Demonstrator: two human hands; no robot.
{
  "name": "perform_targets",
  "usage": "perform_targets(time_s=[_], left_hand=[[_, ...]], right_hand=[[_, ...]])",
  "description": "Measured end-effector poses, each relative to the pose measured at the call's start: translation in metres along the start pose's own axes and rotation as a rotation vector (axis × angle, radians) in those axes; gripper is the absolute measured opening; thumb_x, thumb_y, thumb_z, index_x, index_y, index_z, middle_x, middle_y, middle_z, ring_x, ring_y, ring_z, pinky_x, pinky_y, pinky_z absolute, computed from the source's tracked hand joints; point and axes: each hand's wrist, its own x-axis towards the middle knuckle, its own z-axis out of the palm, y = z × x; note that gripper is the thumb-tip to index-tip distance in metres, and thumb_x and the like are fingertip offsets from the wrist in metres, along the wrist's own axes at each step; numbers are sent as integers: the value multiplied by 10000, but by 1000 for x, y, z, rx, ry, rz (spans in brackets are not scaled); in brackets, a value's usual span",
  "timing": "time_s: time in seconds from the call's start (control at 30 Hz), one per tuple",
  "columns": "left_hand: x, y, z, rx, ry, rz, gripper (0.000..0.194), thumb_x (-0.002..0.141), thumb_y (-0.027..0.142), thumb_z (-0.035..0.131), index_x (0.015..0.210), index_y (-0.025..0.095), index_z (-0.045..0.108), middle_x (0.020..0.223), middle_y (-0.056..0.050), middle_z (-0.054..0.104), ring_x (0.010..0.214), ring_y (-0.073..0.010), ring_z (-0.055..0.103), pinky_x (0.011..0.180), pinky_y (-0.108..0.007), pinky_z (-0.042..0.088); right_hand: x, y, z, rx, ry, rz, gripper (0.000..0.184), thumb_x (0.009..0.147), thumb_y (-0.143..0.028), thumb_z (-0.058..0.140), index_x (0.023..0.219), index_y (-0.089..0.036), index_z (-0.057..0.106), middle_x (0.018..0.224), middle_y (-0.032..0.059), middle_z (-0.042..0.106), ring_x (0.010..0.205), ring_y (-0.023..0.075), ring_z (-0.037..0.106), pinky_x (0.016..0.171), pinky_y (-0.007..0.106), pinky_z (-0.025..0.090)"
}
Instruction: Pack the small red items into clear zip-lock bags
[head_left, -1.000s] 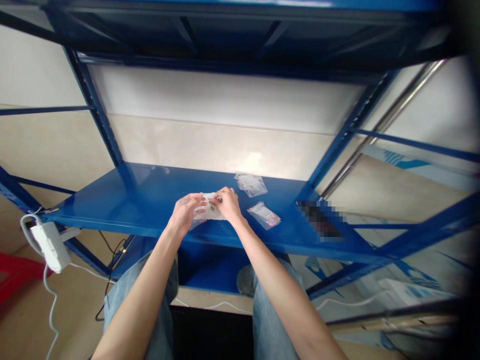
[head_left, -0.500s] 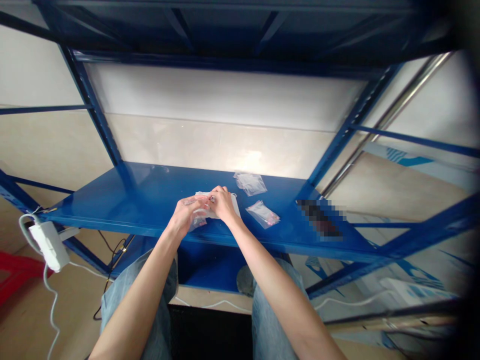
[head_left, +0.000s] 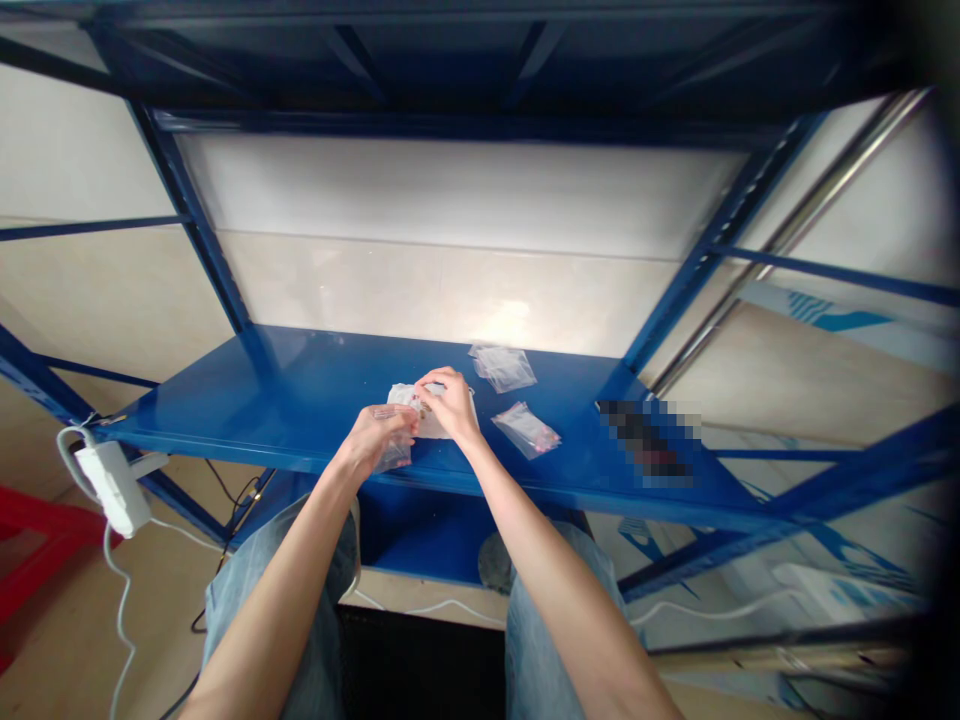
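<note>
My left hand [head_left: 373,437] is closed on a small clear plastic bag [head_left: 393,456], which hangs below the fingers near the shelf's front edge. Beside it my right hand [head_left: 447,402] reaches over a white cloth-like sheet or pouch [head_left: 405,394] lying on the blue shelf [head_left: 300,390]. Its thumb and index finger come together above some tiny dark and brownish bits on the white material. Whatever they pinch is too small to make out. The hands are close together but apart, and the right hand partly covers the white piece.
Flat clear bags [head_left: 504,368] lie behind my right hand, and a stack of bags with pinkish contents [head_left: 528,429] lies to its right. A pixelated dark object [head_left: 649,440] rests farther right. Blue rack posts frame both sides. A white power strip [head_left: 112,488] hangs at left.
My right hand has lifted slightly away from the left, opening a gap between them and showing more of the white piece. The bag in my left hand hangs more visibly. The view shifted slightly.
</note>
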Motion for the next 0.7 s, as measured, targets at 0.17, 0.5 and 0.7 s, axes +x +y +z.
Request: perform_targets(time_s=[0.17, 0.5, 0.7], left_hand=[[-1, 0, 2, 13, -34, -19, 356, 627, 385, 892, 808, 116, 747, 714, -71, 696, 603, -149, 643, 608, -275, 532], [-5, 10, 4, -90, -78, 34, 384, 644, 359, 890, 911, 106, 780, 810, -104, 729, 670, -174, 677, 628, -283, 541], [-2, 7, 1, -76, -67, 73, 389, 651, 362, 875, 933, 112, 778, 897, -108, 734, 665, -157, 669, 616, -280, 536]], right_hand=[[-13, -25, 0, 452, -119, 72, 186, 815, -383, 747, 850, -200, 761, 1053, 59, 692, 931, 198, 660, 780, 299, 505], [-31, -33, -9, 391, -144, 68, 254, 921, -429, 619, 947, -227, 771, 989, 45, 706, 912, 187, 651, 790, 274, 502], [-28, -18, -8, 347, -119, 71, 274, 940, -422, 584, 897, -219, 763, 910, 38, 706, 877, 192, 647, 809, 284, 489]])
